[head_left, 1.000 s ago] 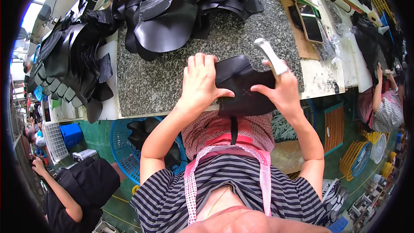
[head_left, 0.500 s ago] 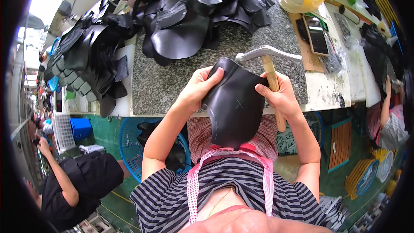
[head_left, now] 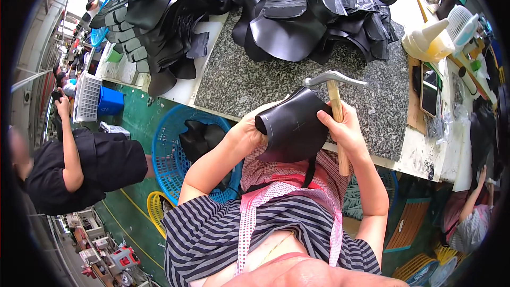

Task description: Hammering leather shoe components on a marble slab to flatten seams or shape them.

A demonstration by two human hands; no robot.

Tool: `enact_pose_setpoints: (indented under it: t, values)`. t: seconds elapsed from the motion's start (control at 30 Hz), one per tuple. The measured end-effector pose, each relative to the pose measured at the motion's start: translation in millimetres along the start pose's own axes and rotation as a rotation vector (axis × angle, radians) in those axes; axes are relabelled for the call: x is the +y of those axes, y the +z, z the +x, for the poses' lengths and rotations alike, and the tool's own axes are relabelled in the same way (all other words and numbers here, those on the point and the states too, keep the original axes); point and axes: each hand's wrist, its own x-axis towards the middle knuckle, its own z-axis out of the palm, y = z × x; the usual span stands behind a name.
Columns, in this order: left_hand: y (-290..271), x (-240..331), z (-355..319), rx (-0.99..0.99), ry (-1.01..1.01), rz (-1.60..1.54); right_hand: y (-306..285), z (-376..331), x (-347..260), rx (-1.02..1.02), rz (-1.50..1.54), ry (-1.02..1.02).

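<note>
A curved black leather piece [head_left: 295,127] with a pale cross mark is held in front of me, just off the table's near edge. My left hand [head_left: 254,127] grips its left side, the thumb and fingertips mostly hidden behind the folded leather. My right hand [head_left: 348,130] wraps round the wooden handle of a hammer [head_left: 342,162], and its thumb presses on the leather's right edge. The hammer's grey metal head points up, above the stone slab. At the far side lies a pile of similar black leather pieces [head_left: 289,29].
A speckled stone slab [head_left: 228,82] covers the table's middle. On the right are a yellowish glue bottle [head_left: 438,40] and a phone [head_left: 429,90]. A blue basket [head_left: 164,154] with black pieces stands on the floor at left, beyond it a person in black [head_left: 90,165].
The leather piece has turned and its left side is folded over. My left thumb has gone from on top of it to out of sight. The whole view has swung left.
</note>
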Motion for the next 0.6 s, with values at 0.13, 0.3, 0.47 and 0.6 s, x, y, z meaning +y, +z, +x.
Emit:
enact_pose_setpoints:
  t: [0.13, 0.3, 0.47, 0.6]
  values:
    - [5, 1, -10, 0.151, 0.018, 0.129, 8, 1, 5, -0.038, -0.062, 0.026]
    - [-29, 12, -122, 0.546, 0.234, 0.295, 7, -6, 7, -0.054, -0.114, -0.073]
    - [-128, 50, -280, 0.900, 0.484, 0.782, -20, -12, 6, 0.067, -0.083, -0.007]
    - [-142, 66, -294, 1.976, 0.805, 2.005, -40, -19, 10, 0.093, -0.061, -0.082]
